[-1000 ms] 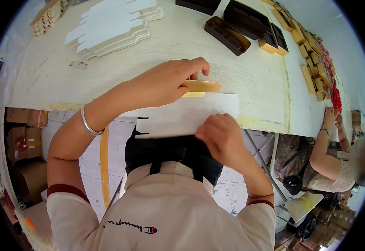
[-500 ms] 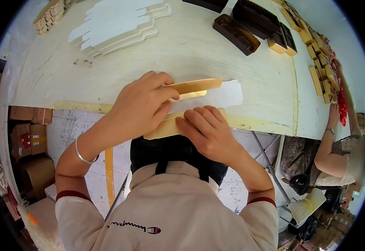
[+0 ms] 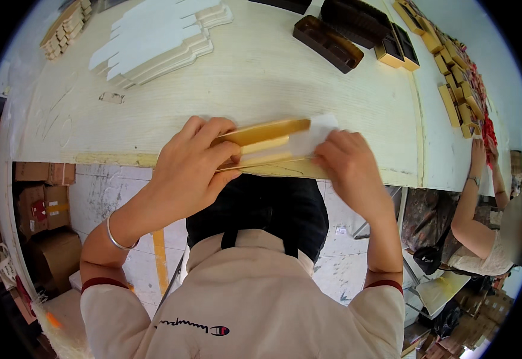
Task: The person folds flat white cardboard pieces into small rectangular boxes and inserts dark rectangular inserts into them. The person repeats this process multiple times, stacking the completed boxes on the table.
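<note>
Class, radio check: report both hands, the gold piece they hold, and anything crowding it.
Left hand gripping the gold card piece at the table edge. Right hand pinching its white flap. Brown trays and white card stack sit well clear.

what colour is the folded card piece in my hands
Gold, with a white flap at its right end; the head view shows the card piece best.

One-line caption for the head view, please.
Both hands, left hand and right hand, fold a gold-and-white box blank at the table edge.
</note>
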Tool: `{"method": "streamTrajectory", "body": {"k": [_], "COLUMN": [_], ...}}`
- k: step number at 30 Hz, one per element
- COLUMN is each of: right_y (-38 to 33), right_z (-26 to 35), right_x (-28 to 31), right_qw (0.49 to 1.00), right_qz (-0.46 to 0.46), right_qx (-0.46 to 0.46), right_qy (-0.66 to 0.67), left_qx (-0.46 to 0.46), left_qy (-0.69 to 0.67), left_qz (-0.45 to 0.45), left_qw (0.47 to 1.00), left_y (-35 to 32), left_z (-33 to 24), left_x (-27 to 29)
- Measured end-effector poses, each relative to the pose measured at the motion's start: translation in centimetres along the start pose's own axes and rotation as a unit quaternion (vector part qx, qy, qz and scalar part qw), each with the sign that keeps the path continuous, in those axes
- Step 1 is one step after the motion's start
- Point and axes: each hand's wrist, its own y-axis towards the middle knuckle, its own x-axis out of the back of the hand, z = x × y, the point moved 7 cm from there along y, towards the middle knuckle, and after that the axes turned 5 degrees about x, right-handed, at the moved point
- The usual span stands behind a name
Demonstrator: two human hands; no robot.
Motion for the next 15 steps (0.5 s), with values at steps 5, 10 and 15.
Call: {"method": "streamTrajectory", "body": {"k": [5,10,15], "right_y": [0.4,0.8,0.2], "right_z": [3.4,2.7,1.8], "right_x": [1.7,-1.0,0.4], "right_qw": [0.995,0.991,0.986], "right_qz": [-0.096,-0.050,-0.052], "right_qx": [0.017,0.047,0.064], "right_qy": [-0.003,0.115,0.143], "left_qx": [0.001,0.000,-0.051], "left_qy": [0.021,-0.023,-0.146], "left_qz": [-0.002,0.126,0.261], "left_qw": [1.000,0.992,0.953], "left_y": [1.4,3.3,3.1], "left_z": [-1.8,-3.1,-1.1], "left_x": [-1.2,-2.0,-1.2]}}
